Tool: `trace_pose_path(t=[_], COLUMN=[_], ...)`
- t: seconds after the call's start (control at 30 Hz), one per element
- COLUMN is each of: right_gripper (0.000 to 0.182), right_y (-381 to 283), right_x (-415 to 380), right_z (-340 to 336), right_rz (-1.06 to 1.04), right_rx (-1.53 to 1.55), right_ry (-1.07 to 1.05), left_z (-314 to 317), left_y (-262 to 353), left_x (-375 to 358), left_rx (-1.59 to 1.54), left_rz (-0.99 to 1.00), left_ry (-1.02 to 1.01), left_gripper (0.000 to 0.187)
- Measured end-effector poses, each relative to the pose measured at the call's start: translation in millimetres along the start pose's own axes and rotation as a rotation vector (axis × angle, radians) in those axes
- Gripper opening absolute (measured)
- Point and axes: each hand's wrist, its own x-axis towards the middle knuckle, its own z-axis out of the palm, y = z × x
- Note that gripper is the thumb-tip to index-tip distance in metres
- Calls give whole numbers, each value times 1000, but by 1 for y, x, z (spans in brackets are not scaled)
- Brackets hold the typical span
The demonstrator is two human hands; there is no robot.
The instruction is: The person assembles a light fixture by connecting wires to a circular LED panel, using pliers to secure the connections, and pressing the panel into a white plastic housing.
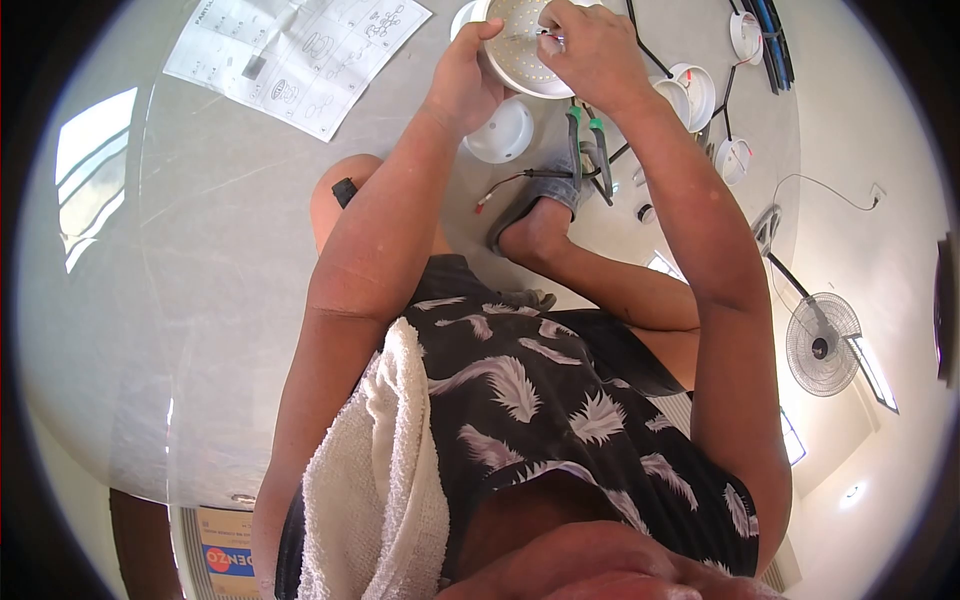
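A round white perforated bowl-like part (515, 62) is at the top centre, cut off by the frame edge. My left hand (468, 80) grips its left rim, thumb on the edge. My right hand (592, 50) is over its inside, fingers pinched around the end of thin wires (548, 36). Just below the bowl, green-and-black pliers (590, 150) lie near my foot. A white round cap (500, 132) rests on the floor under my left hand. A black cable with a red tip (505, 183) lies to the left of the pliers.
A printed instruction sheet (297, 60) lies at the upper left. Several white round cups with black cables, among them one cup (733, 160), are at the upper right. A fan (823, 344) stands at the right. A cardboard box (228, 545) is at the lower left.
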Motion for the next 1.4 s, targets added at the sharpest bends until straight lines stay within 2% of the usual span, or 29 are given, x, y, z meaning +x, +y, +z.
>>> trace_pose_path(t=[0.13,0.23,0.33,0.43,0.5,0.63,0.7,0.8,0.93,1.0,1.1,1.17,1.23,1.33,1.4], right_gripper=[16,16,19,19,21,19,23,27,30,30,28,28,27,28,29], right_y=[1,5,9,12,15,17,18,38,34,32,36,37,40,50,52], right_x=[-3,-5,-9,-10,-6,10,17,37,42,44,45,44,42,38,34], right_z=[4,3,2,-2,-5,-23,-40,-17,-24,-31,-28,-32,-33,-30,-33], right_rz=[31,-38,-20,-9,153,162,242,177,248,308,265,251,238,247,210], right_rx=[-12,-25,-87,-14,272,394,650,523,446,448,542,481,417,593,508], right_ry=[28,31,-64,-110,-253,-253,-453,-571,-551,-618,-610,-595,-579,-590,-375], left_z=[0,4,5,5,5,5,4,5,-19,-24,-23,-21,-17,-16,-16], left_y=[0,1,1,2,2,0,1,1,-5,-7,-7,-10,-17,-16,-16], left_x=[0,-3,-3,-4,-5,-4,-4,-4,14,17,17,16,18,17,17], left_rx=[-1,7,9,21,28,32,44,60,-15,-9,3,6,-70,-46,-85], left_rz=[1,10,15,12,14,18,11,7,-2,-2,-1,-4,43,37,34], left_ry=[-1,-6,-8,-18,-19,-1,-13,-20,-53,-48,-35,-29,-164,-135,-144], left_gripper=[52,52,53,53,54,56,57,59,59,59,60,61,71,72,66])
